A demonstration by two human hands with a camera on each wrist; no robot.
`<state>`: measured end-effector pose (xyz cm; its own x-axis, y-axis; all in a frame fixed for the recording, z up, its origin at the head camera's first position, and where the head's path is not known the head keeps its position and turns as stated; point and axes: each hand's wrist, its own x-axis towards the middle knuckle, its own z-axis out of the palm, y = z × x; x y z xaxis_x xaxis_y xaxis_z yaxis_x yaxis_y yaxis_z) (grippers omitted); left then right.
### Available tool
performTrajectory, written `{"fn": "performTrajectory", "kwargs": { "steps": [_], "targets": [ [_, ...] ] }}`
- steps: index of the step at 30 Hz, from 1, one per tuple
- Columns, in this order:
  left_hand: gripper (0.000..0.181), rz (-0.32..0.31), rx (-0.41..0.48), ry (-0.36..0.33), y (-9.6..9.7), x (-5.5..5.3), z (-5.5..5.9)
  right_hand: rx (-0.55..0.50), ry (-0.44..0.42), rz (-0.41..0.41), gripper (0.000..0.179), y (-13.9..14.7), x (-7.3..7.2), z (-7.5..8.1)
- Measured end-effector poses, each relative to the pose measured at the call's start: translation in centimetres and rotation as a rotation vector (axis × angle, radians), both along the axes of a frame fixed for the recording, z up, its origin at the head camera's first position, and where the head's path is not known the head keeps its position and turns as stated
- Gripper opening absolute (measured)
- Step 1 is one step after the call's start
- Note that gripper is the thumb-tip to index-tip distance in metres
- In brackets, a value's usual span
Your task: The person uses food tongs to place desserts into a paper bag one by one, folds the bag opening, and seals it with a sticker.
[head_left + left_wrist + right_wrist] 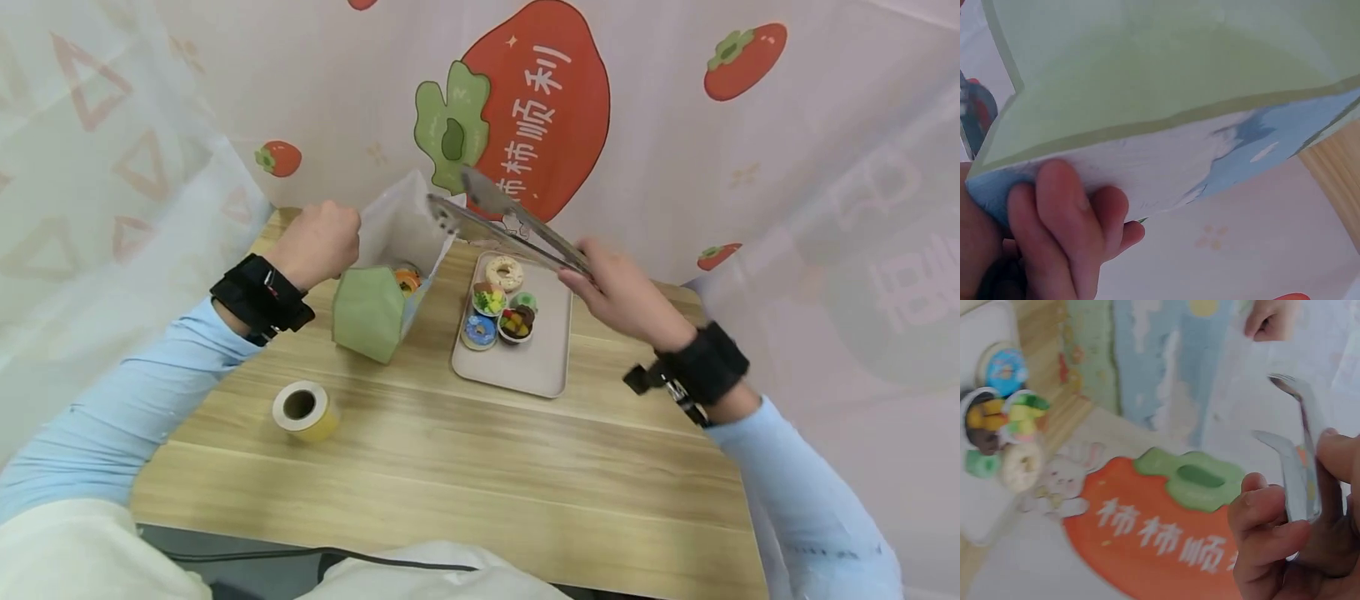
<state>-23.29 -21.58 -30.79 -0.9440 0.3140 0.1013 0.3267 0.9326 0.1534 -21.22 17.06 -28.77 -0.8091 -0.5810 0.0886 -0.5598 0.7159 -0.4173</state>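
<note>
In the head view my right hand (622, 292) grips metal tongs (517, 221), raised above the tray. The tongs' two arms stand apart, with nothing between their tips. My left hand (322, 242) is at the left edge of a green and blue paper bag (367, 312). In the left wrist view its curled fingers (1069, 206) hold the bag's side. The bag stands with its mouth open, and an orange-topped item (407, 281) shows inside. The right wrist view shows the tongs (1300, 456) between thumb and fingers.
A pale tray (547, 358) carries a cream donut (504, 272), a blue donut (478, 332), a small green piece (525, 301) and two filled cups (516, 323). A tape roll (303, 410) stands at the left front of the wooden table (450, 467). Printed curtains surround the table.
</note>
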Motion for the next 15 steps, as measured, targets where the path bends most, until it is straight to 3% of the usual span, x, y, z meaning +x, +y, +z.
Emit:
{"fn": "performTrajectory", "kwargs": {
  "steps": [6, 12, 15],
  "targets": [
    [0.025, 0.023, 0.003, -0.033, -0.4, -0.1, 0.4, -0.047, -0.071, -0.08, 0.026, 5.0, 2.9, -5.1],
    [0.027, 0.019, 0.011, -0.057, -0.4, -0.1, 0.3, -0.059, -0.009, -0.163, 0.024, 8.7, 4.7, -10.7],
    [0.027, 0.027, 0.011, -0.06, -0.4, -0.1, 0.2, -0.047, -0.028, -0.222, 0.023, 9.7, 5.6, -12.8]
  ]
}}
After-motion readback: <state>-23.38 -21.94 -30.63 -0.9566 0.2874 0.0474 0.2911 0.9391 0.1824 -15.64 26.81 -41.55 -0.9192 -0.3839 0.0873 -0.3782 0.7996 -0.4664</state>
